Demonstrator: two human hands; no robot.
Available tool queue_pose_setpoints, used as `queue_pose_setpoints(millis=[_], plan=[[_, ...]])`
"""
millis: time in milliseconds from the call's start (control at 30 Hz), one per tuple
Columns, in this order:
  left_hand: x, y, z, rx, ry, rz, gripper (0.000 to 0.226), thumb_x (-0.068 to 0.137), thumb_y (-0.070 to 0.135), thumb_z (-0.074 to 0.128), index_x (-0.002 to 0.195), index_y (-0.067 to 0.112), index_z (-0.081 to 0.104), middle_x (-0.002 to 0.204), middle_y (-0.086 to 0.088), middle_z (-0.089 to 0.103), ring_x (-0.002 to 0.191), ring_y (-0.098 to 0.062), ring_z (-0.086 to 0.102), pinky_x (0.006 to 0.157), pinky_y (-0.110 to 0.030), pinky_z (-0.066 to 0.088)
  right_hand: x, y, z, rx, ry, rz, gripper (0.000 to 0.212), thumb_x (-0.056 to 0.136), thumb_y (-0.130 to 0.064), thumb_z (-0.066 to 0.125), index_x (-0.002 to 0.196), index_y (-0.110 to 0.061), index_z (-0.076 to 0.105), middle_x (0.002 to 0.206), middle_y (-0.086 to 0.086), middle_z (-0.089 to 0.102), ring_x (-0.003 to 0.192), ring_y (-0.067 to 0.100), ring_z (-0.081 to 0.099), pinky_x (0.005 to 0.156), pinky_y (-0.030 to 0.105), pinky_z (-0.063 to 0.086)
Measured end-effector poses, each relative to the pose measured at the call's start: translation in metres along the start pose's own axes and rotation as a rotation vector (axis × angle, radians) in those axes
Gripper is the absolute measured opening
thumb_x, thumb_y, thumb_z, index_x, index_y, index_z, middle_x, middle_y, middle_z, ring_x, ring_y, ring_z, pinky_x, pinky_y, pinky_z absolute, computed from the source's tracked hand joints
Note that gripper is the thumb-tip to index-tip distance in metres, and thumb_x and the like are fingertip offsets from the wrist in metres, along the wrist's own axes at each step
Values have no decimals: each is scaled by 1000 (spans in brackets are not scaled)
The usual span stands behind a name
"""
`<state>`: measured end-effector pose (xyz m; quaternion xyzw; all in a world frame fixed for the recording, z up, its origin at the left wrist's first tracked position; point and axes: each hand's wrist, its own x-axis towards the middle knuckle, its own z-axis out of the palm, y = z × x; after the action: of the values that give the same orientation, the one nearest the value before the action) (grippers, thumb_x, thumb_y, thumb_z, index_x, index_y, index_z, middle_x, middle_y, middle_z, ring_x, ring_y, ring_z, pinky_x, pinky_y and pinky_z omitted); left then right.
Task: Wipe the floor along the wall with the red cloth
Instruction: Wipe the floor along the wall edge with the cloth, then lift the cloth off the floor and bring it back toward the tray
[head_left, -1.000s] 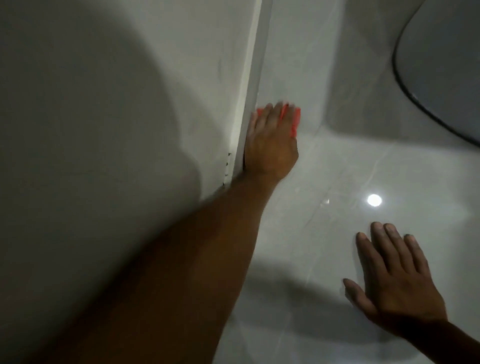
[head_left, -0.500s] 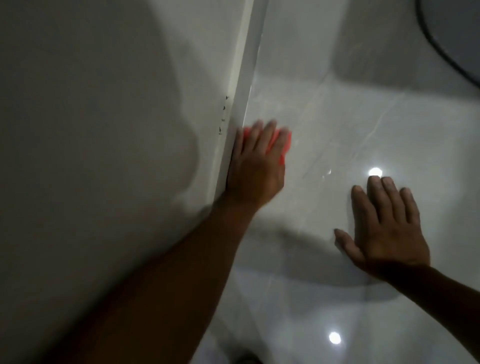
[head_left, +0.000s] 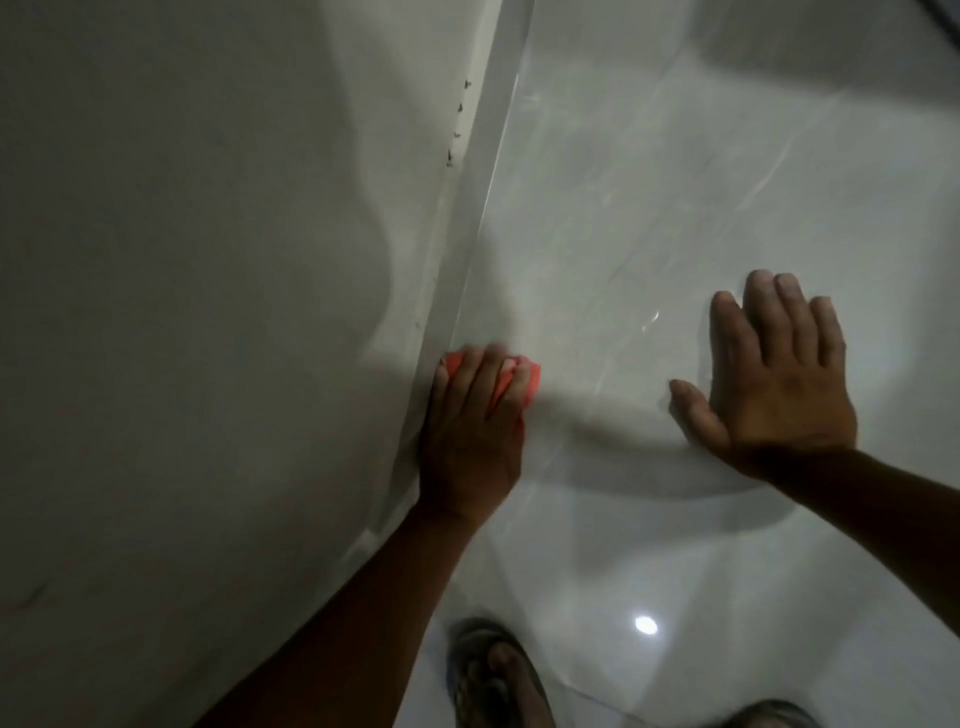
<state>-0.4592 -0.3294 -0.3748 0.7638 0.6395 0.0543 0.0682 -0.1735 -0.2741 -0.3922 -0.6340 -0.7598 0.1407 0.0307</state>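
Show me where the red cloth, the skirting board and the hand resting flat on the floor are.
red cloth (head_left: 525, 383): head view, its right corner beside the fingers.
skirting board (head_left: 485, 156): head view, its bare face.
right hand (head_left: 779, 384): head view, back of the hand.

Glossy, smooth tiled floor (head_left: 675, 182); matt plain wall (head_left: 208, 260); soft red cloth (head_left: 511, 382)

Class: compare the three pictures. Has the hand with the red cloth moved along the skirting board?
Yes. The left hand and red cloth have slid back along the skirting board toward the person; the dark specks on the wall now lie well beyond the fingertips.
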Motion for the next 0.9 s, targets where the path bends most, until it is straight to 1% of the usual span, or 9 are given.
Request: queue_pose_setpoints(millis=[233,333,400,467,567,667,733,800,900], plan=[[6,9,9,-108,61,-142,40,93,0,61,131,11,65,140,-16,62,135,-35,53,118,-58,34,1,1,-4,46,-42,-18,91,85,-64,43,157,-10,26,166,24,18,156,38,10,127,50,0],[15,22,-10,-144,-11,-185,48,85,1,53,132,8,63,141,-17,61,136,-38,52,119,-60,33,0,-3,-12,43,-121,-8,87,91,-63,38,158,-10,23,167,25,16,156,41,8,126,54,0],[26,37,-35,-191,-87,-203,60,78,-7,57,136,7,60,147,-18,56,141,-38,46,123,-57,23,-1,-13,-39,35,-206,18,83,94,-58,35,157,-5,23,166,27,18,154,45,13,125,59,5],[40,63,-75,-256,-168,-176,69,78,-11,58,143,10,54,155,-15,47,148,-37,36,126,-55,15,-7,-25,-79,7,-217,9,78,94,-48,35,155,-1,27,164,28,23,152,47,18,124,61,9],[68,119,-159,-318,-203,-73,68,86,-8,57,150,15,46,162,-11,38,154,-32,25,128,-54,13,-16,-36,-177,-37,-185,-37,70,94,-34,36,155,0,27,164,25,24,154,42,19,125,56,8],[117,182,-256,-358,-108,-3,57,87,-2,52,142,13,55,154,-16,49,146,-37,38,124,-58,24,-13,-33,-304,-80,-119,20,68,96,-29,30,158,-4,19,167,22,18,156,38,12,127,54,3],[157,227,-311,-360,-44,40,57,87,-2,55,142,14,56,152,-15,51,145,-37,40,124,-57,24,-1,-21,-378,-94,-49,72,67,97,-26,32,159,-5,16,168,21,15,157,37,8,127,55,0],[201,274,-358,-359,-32,126,63,91,-1,60,150,18,47,159,-10,42,151,-32,30,128,-52,16,13,-1,-438,-100,20,107,68,96,-23,29,160,-6,13,169,19,11,157,36,2,127,53,-4],[263,334,-382,-338,-5,209,61,101,17,60,156,20,35,167,-6,29,157,-28,15,130,-49,10,35,42,-484,-169,48,174,67,101,-34,20,160,-9,0,170,16,-1,157,33,-7,127,51,-7]])
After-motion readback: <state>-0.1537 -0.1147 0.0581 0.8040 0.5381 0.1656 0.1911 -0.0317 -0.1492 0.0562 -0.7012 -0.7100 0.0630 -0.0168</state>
